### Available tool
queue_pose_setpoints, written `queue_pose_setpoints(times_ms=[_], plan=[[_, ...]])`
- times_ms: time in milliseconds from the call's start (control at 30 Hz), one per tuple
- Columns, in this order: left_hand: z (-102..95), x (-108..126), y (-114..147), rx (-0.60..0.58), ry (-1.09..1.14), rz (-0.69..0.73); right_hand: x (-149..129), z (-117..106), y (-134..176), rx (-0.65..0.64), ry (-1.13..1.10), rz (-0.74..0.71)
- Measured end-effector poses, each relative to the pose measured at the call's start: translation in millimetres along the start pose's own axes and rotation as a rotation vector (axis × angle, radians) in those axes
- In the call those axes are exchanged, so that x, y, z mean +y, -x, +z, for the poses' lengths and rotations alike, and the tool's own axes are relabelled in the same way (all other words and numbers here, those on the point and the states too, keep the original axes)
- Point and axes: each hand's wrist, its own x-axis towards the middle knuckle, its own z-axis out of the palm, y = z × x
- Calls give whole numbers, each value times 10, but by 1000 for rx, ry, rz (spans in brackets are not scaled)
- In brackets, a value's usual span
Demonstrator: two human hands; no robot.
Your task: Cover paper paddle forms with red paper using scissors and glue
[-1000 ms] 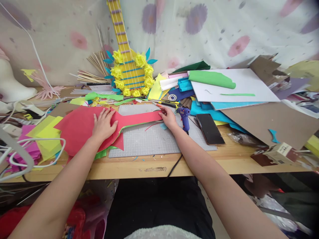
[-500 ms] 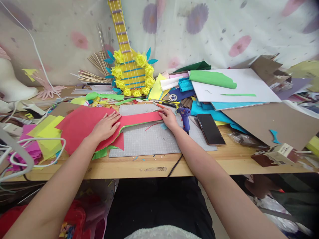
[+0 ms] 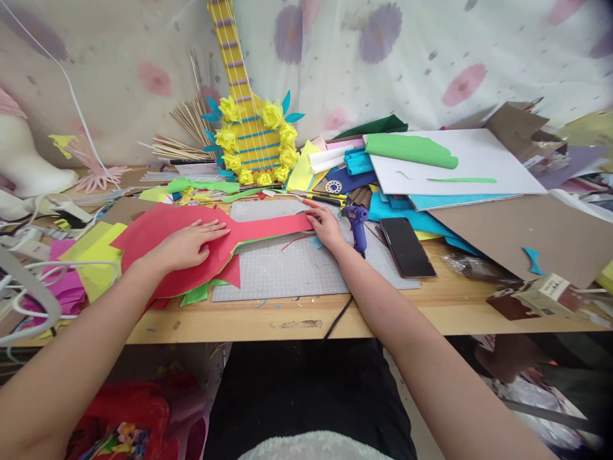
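A red guitar-shaped cutout point(image 3: 158, 239) lies on the table, with green showing along its lower edge and its long neck stretching right over a grey cutting mat point(image 3: 268, 271). My left hand point(image 3: 189, 245) rests flat on the wide red body, fingers stretched out and pointing right. At the far end of the neck, my right hand point(image 3: 325, 229) pinches the tip between thumb and fingers; the exact grip is partly hidden. Just right of that hand stands a purple glue gun point(image 3: 357, 229). Red and green scraps poke out below the body.
A yellow paper guitar point(image 3: 258, 147) trimmed with flowers leans at the back. A phone point(image 3: 408, 248) lies right of the mat. Foam sheets and cardboard point(image 3: 517, 236) are piled at right, yellow sheets point(image 3: 98, 271) and white cables point(image 3: 29, 281) at left.
My left hand has slid slightly left and flattened further over the red body, whose lower edge now shows more green. My right hand keeps its hold on the neck tip.
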Motion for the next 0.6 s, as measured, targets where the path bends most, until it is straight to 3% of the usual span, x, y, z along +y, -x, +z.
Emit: queue_pose_setpoints(times_ms=[300,600], plan=[[-5,-54,-73,65,5,-4,-37,-8,11,6,-1,20],[-41,110,119,68,72,5,-16,-1,10,4,-5,-3]])
